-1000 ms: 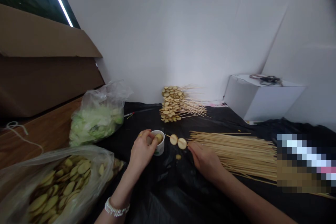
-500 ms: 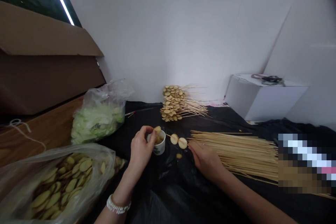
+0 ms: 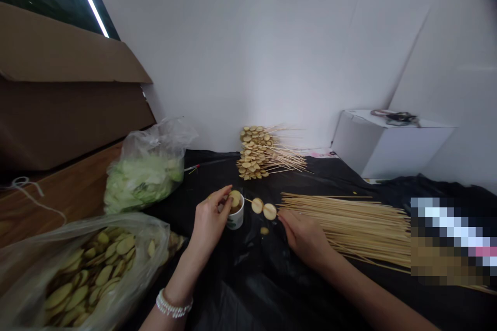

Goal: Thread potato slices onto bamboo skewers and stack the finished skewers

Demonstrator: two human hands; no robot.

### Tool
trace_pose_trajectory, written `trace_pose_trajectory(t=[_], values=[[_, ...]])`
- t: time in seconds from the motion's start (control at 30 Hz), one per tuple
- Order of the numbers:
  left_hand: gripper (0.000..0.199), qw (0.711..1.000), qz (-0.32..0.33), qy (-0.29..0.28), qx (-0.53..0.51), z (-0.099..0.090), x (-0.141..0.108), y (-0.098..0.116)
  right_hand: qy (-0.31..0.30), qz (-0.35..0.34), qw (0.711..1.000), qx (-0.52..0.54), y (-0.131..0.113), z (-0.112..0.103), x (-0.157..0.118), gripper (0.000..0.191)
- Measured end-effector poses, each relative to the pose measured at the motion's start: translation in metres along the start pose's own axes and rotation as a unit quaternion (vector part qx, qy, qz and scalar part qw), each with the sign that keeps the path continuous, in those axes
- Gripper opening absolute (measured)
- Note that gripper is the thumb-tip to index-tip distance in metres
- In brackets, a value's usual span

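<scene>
My left hand (image 3: 212, 220) is closed, pinching a round potato slice (image 3: 235, 197) over the mouth of a small paper cup (image 3: 235, 221). Between the fingers of my right hand (image 3: 305, 235) is a thin wooden skewer (image 3: 249, 199), its tip pointing left toward the cup. Two pale potato slices (image 3: 263, 208) are threaded on it, side by side. A small slice (image 3: 264, 230) lies on the black plastic sheet (image 3: 248, 284) below them. Just beyond my right hand is a broad pile of bare skewers (image 3: 361, 225).
An open plastic bag of potato slices (image 3: 87, 274) stands at the lower left, with a bag of green vegetable (image 3: 145, 178) behind it. Finished skewers (image 3: 256, 152) are stacked by the wall. A white box (image 3: 392, 142) stands right, a cardboard box (image 3: 70, 108) left.
The potato slice in my left fingers has turned, so its round face now shows above the cup. My right hand and the skewer have hardly moved.
</scene>
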State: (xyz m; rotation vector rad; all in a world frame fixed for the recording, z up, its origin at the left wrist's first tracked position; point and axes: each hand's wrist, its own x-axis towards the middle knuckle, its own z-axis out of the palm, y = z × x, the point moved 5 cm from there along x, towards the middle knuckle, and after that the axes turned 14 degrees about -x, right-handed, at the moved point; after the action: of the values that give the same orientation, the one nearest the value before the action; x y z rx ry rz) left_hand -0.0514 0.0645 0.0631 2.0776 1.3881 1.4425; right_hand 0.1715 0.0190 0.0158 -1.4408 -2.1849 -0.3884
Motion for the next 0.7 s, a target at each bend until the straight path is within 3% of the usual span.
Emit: trace_pose_trajectory(t=[0.43,0.57,0.7], values=[[0.029,0.998,0.0,0.048,-0.037,-0.006,-0.001,0.011,0.001,0.004,1.0,-0.003,0.002,0.0,0.0,0.027],[0.024,0.996,0.004,0.04,-0.076,-0.002,-0.003,0.014,0.015,0.016,1.0,0.002,0.007,-0.003,0.002,0.026],[0.018,0.994,0.05,0.005,-0.101,0.01,-0.013,0.031,0.026,0.031,0.999,-0.004,0.011,-0.006,0.003,0.026]])
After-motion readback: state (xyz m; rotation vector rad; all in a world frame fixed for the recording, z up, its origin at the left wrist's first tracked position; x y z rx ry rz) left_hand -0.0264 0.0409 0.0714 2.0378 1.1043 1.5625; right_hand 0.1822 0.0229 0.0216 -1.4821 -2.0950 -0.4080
